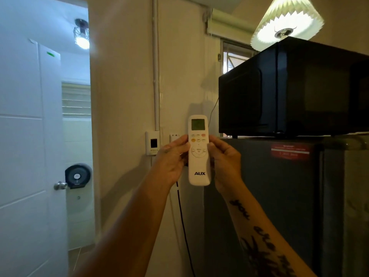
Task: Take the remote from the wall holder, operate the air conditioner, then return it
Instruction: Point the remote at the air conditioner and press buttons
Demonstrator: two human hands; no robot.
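A white AUX remote is held upright in front of the cream wall, its small screen at the top and its buttons facing me. My left hand grips its left edge, thumb on the button area. My right hand grips its right edge, thumb against the side near the round menu pad. The wall holder is hidden behind the remote and my hands; only a dark bit shows at the remote's lower left. No air conditioner is in view.
A grey fridge stands right of the remote with a black microwave on top. A white wall switch and a socket sit left of the remote. A black cable hangs below. An open white door is at left.
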